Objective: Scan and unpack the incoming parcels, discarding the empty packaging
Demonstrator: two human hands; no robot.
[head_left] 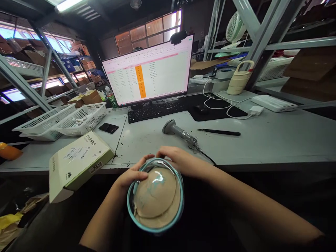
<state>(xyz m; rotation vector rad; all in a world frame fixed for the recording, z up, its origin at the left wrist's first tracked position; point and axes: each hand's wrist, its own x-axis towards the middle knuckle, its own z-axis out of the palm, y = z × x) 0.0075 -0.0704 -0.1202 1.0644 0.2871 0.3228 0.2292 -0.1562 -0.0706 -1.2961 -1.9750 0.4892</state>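
Observation:
A round teal-rimmed clear pouch [155, 196] with beige domed pads inside sits in front of me, just below the table's front edge. My left hand [131, 175] grips its upper left rim, fingers curled round it. My right hand [181, 161] grips the upper right rim, fingers bent over the top. A grey barcode scanner [178, 132] lies on the grey table [262, 140] just beyond my right hand, its cable running toward me. A white and green cardboard box [77, 162] overhangs the table edge to the left of my left hand.
A monitor [148, 71] with a spreadsheet stands behind a black keyboard [156, 110]. White mesh baskets [78, 119] and a black phone [108, 128] lie at left. A black pen [219, 132], mouse pad [215, 106], white charger [256, 110] and cream container [239, 79] are at right. Metal shelving flanks both sides.

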